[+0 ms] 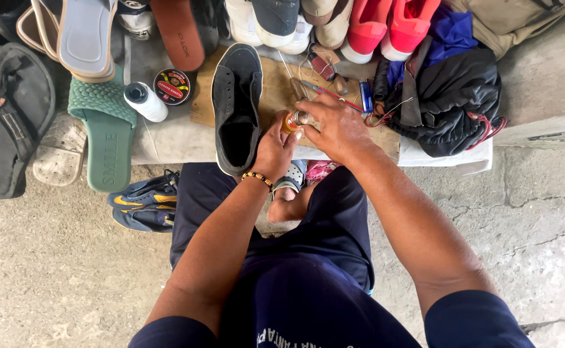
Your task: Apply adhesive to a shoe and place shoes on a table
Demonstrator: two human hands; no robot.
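A small amber bottle (291,121) sits at frame centre, pinched between both hands: the left hand (273,151) grips its body, the right hand (335,129) closes over its cap, seemingly twisting it. A black sneaker (236,106) lies just left on the tabletop (179,138), a polish tin (171,86) farther left.

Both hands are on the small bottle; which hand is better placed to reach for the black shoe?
Probably the left hand: it lies right beside the black shoe, nearly touching its side. The right hand sits farther off, covering the small bottle from above.
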